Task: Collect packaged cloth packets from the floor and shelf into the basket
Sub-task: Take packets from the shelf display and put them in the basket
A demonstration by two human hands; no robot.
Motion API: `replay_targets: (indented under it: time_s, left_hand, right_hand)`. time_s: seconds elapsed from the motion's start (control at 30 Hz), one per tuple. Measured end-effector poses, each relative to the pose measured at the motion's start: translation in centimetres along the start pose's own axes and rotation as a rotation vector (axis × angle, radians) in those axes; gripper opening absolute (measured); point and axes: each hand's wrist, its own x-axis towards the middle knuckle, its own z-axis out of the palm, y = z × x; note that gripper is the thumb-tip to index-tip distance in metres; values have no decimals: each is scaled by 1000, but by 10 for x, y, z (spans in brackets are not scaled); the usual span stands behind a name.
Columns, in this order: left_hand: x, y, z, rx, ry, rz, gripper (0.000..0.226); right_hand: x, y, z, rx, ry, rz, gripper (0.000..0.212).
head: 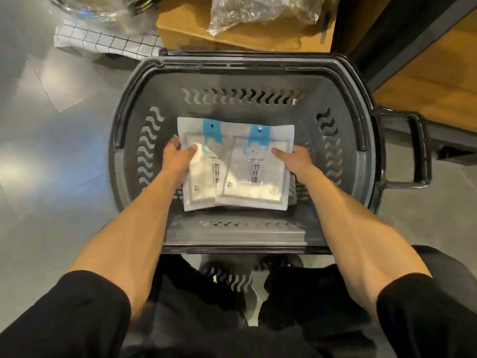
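A dark grey plastic basket stands on the floor right in front of me. Inside it I hold two white cloth packets with blue cloud labels, side by side. My left hand grips the left packet at its left edge, thumb on top. My right hand grips the right packet at its right edge, thumb on its face. The right packet overlaps the left one. Whether the packets touch the basket bottom I cannot tell.
A cardboard box with crumpled clear plastic on it sits behind the basket. A checked white sheet lies on the grey floor at the back left. A wooden shelf with a dark frame stands at the right. The basket's handle juts out to the right.
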Motion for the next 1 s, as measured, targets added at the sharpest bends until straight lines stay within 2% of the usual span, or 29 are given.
replay_targets:
  time_s: [0.1, 0.2, 0.3, 0.4, 0.53, 0.73, 0.83, 0.93, 1.0]
  left_hand:
    - [-57, 50, -45, -21, -80, -15, 15]
    - [-120, 100, -90, -106, -111, -58, 10]
    - [-194, 138, -126, -179, -164, -79, 15]
    - [-270, 173, -154, -296, -320, -130, 28]
    - [-355, 219, -179, -410, -454, -192, 32]
    - [-446, 290, -167, -381, -443, -210, 18]
    - [-477, 313, -142, -339, -459, -163, 31]
    - [-499, 330, -110, -362, -485, -156, 25]
    - [-513, 335, -90, -399, -530, -199, 31]
  right_hand:
    - [-70, -45, -15, 81, -42, -27, 23]
    - [-149, -94, -36, 128, -62, -64, 10]
    - [-233, -146, -61, 100, -47, -82, 14]
    - [-311, -186, -93, 103, -21, -73, 17]
    - [-398, -221, -143, 111, 24, -87, 20]
    - [-488, -253, -229, 167, 48, -114, 18]
    - [-512, -262, -271, 207, 54, -129, 15]
    - [-526, -263, -314, 238, 79, -156, 13]
    - [-534, -260, -343, 230, 93, -165, 14]
